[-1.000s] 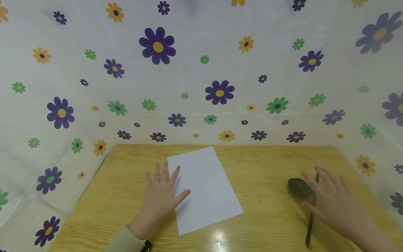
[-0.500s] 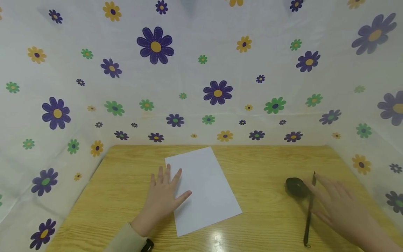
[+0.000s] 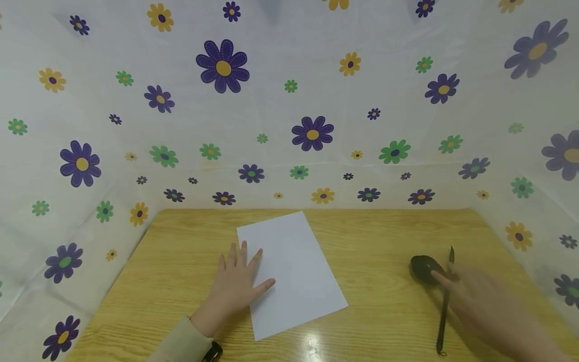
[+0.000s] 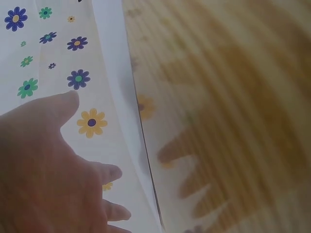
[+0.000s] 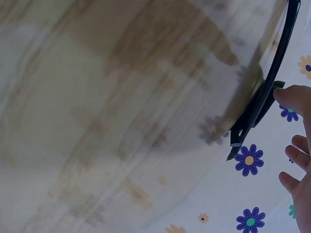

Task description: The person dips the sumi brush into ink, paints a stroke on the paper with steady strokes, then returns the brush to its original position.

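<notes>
While I watch the left hand [image 3: 232,289] spread wide at the left edge of the white sheet [image 3: 298,281] on the bench [image 3: 375,241], holding nothing, the right hand [image 3: 484,304] now bends its fingers more than before over the slender dark tool [image 3: 443,324], beside the dark rounded thing [image 3: 423,268]. I cannot tell whether it grips.

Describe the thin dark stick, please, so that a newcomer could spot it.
On the wooden table, look right of the white sheet, to the right hand. There lies the stick: long, slim and looped at its near end, unlike the rounded dark object beside it.
</notes>
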The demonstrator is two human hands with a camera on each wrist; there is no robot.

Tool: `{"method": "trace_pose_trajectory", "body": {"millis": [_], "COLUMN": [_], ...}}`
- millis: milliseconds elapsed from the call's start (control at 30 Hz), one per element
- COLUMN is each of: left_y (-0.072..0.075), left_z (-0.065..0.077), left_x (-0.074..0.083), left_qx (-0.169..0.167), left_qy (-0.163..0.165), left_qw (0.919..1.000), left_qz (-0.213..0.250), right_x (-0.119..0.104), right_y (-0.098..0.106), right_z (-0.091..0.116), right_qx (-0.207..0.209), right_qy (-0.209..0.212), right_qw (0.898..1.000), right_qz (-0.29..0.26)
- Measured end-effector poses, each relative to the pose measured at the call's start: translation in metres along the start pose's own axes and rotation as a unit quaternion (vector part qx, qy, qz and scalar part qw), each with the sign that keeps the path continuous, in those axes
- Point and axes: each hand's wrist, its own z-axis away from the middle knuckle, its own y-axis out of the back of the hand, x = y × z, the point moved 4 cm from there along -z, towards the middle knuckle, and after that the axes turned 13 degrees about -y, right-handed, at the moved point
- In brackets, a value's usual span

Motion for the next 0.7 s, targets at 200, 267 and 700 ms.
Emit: {"method": "trace_pose_trajectory", "body": {"millis": [200,267,700], "left_y": [-0.002,-0.004,-0.008], "left_z": [0.001,0.001,0.005], "left_x": [0.002,0.002,0.003], "left_qx": [-0.022,-0.027,-0.045], "left_qy": [-0.002,-0.004,-0.017], "left_qw": [0.9997,0.9996,0.9988], "left_qz": [0.005,0.002,-0.001], "right_x": [-0.005,-0.006,-0.009], "right_y": [-0.004,-0.004,-0.012], "right_z": [0.004,0.005,0.015], "right_qx": [-0.034,-0.052,-0.032], "right_qy": [-0.015,-0.023,-0.006], "right_qw": [0.999,0.998,0.998], "right_qz": [-0.017,-0.025,-0.056]}}
